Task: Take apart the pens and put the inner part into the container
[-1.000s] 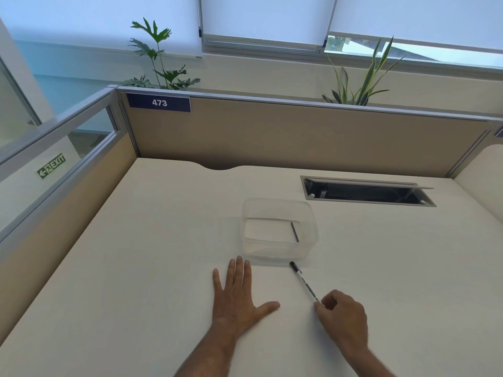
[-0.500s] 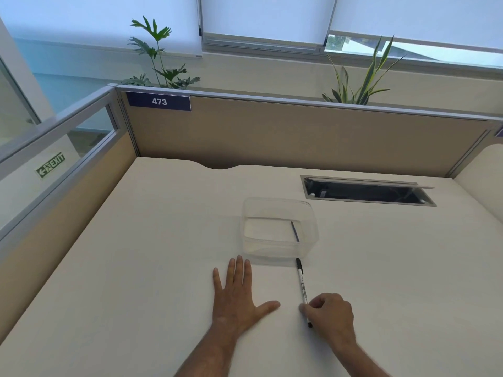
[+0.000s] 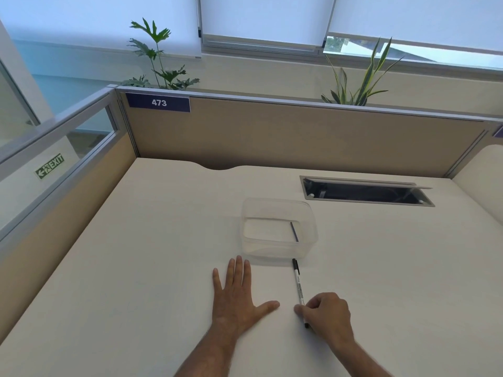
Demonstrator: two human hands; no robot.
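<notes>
A white pen [image 3: 298,287] with a black cap lies on the cream desk, its cap end just in front of the clear plastic container [image 3: 310,240]. My right hand [image 3: 328,315] has its fingertips closed on the pen's near end. Inside the container a thin dark inner part [image 3: 294,231] lies along the right side. My left hand [image 3: 237,293] rests flat on the desk, fingers spread, left of the pen and just in front of the container.
An open cable slot [image 3: 364,192] is cut into the desk behind and right of the container. Beige partition walls [image 3: 285,137] enclose the desk at the back and left, with plants behind them.
My right hand has shifted left along the desk and closed on the pen, turning it from a diagonal to nearly straight towards the container. The left hand stayed flat.
</notes>
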